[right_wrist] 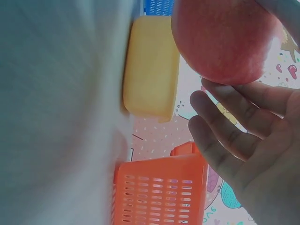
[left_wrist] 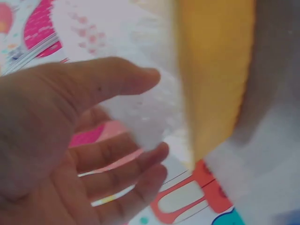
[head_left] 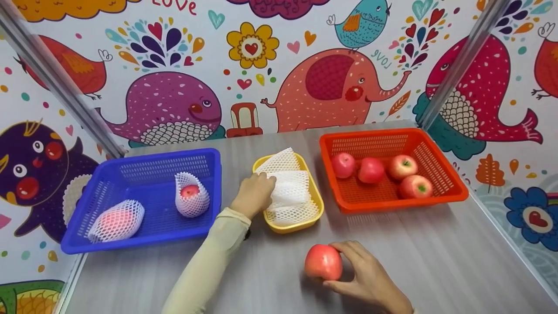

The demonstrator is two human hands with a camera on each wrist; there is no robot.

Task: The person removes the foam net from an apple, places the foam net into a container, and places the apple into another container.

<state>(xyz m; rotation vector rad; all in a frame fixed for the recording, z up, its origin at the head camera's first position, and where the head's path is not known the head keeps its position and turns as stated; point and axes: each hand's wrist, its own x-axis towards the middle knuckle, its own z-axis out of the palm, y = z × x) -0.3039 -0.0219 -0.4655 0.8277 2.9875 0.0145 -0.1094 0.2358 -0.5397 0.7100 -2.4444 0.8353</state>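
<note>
My right hand point(head_left: 368, 277) grips a red apple point(head_left: 323, 262) between thumb and fingers at the front of the table. In the right wrist view the same apple point(right_wrist: 225, 40) shows above the spread lower fingers. At the left side of a yellow basket point(head_left: 320, 209), my left hand point(head_left: 255, 194) reaches to the white foam nets point(head_left: 287, 187) lying inside it. The left wrist view is blurred, but there the thumb point(left_wrist: 136, 80) stands apart from the bent fingers, with white netting beyond them.
A red basket point(head_left: 453, 192) with several bare apples point(head_left: 371, 170) stands to the right. On the left, a blue basket point(head_left: 150, 192) holds two apples in foam nets, one netted apple point(head_left: 117, 221) lying sideways. Patterned panels point(head_left: 244, 87) rise behind the table.
</note>
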